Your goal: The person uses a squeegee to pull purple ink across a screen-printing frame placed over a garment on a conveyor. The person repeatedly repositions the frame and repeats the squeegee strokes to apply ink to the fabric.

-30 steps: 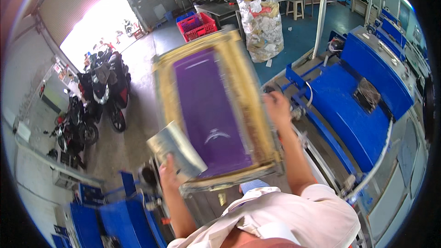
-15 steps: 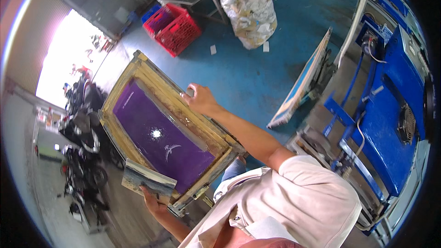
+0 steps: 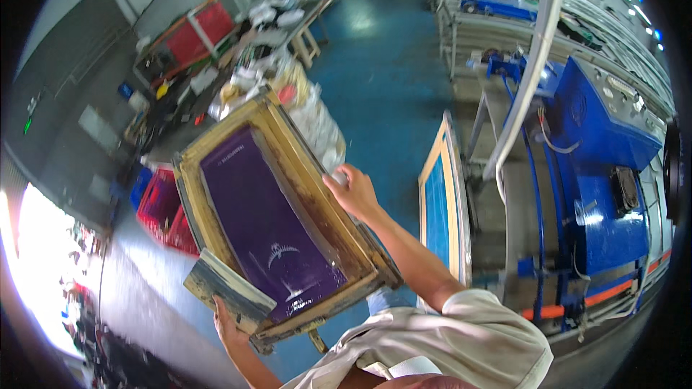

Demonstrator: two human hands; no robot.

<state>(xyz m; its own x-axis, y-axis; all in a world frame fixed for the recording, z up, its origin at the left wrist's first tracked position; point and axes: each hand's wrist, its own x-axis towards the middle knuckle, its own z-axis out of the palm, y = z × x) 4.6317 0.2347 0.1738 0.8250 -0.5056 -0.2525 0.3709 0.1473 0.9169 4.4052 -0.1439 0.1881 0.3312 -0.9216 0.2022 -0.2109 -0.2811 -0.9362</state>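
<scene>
Holding: one wooden frame (image 3: 333, 304), purple panel (image 3: 252, 202) inset, aloft before the wearer's pale shirt (image 3: 461, 331). Right hand (image 3: 355, 193): curled tight on the frame's right edge. Left hand (image 3: 228, 324): clamped on a flat board (image 3: 229, 288) overlapping the frame's lower left corner; grip on frame itself unclear. Status: both pieces in hand, neither yet set down.

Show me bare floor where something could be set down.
Free: blue floor between the stuffed sack and blue-panelled frame; pale floor below the red crate. Crowded: the strewn table beyond the sack, and the purple-faced frame at lower left, where the flat board overlaps.
</scene>
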